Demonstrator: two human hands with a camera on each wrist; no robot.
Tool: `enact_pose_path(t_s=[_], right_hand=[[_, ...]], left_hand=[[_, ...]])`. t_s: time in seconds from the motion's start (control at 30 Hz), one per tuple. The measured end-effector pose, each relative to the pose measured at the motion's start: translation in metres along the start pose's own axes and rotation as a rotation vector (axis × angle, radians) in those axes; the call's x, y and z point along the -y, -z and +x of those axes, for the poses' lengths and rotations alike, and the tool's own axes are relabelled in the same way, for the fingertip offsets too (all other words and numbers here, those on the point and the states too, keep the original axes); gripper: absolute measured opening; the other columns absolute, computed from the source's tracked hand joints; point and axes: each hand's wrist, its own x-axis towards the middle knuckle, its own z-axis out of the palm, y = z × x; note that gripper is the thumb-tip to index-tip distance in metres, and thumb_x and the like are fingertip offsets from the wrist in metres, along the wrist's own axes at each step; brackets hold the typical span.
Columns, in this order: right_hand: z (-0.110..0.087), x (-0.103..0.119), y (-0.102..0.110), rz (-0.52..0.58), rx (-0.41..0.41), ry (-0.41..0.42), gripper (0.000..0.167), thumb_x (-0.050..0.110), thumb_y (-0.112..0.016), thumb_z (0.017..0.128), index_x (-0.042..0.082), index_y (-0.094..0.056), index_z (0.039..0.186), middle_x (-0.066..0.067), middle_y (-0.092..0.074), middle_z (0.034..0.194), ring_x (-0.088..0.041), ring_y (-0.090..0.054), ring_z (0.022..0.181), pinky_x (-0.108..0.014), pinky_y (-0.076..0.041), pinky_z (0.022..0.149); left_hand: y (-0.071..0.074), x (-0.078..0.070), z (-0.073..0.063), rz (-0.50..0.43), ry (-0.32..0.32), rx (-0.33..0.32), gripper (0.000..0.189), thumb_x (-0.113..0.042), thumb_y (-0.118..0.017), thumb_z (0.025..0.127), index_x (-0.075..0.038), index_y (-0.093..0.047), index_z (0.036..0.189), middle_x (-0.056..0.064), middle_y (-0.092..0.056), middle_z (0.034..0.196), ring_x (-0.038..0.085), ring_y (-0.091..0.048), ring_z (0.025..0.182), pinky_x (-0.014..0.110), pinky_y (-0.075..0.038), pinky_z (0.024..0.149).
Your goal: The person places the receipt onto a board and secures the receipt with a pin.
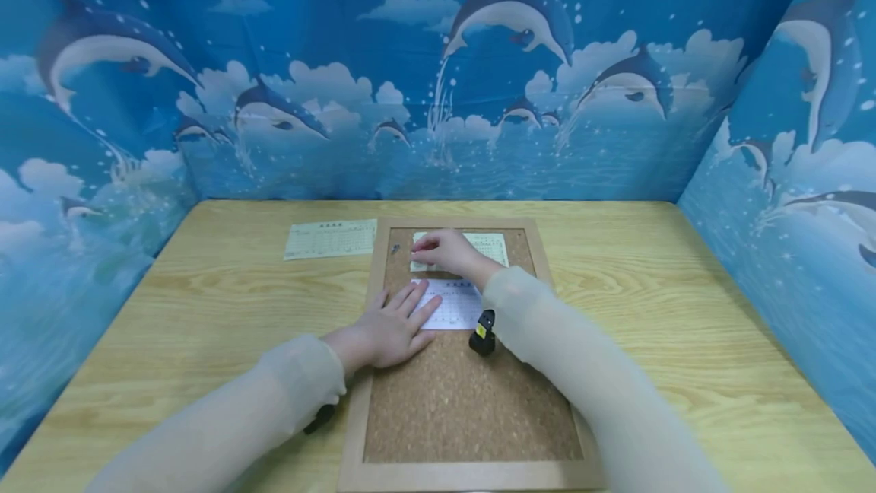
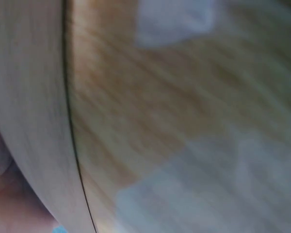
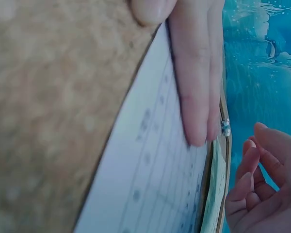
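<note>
Now curls the right hand (image 1: 448, 251) over the nine-o'clock end of the green slip (image 1: 494, 244), near pins (image 1: 395, 248). Cannot tell whether gripping anything. Rests the left hand (image 1: 395, 327), spread wide, on the white slip (image 1: 457, 307), toward six o'clock.

The head view looks forward and down from above. Both wrist views are close; head and right share the white sheet (image 1: 457, 309).

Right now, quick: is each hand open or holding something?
Left hand: open, resting on the white paper.
Right hand: curled over the green paper; cannot tell whether it holds anything.
</note>
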Motion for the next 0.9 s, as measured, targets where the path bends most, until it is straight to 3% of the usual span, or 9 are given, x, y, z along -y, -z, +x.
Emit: enact_pose_path(t_s=[0.9], right_hand=[[0.019, 0.004, -0.014, -0.009, -0.003, 0.015, 0.022, 0.02, -0.064, 0.09, 0.009, -0.069, 0.108, -0.003, -0.066, 0.102, -0.014, -0.061, 0.088, -0.027, -0.049, 0.076]], left_hand=[[-0.001, 0.002, -0.001, 0.001, -0.02, -0.012, 0.061, -0.052, -0.017, 0.099, -0.023, -0.004, 0.151, 0.008, 0.008, 0.155, 0.024, 0.005, 0.141, 0.056, -0.004, 0.108]])
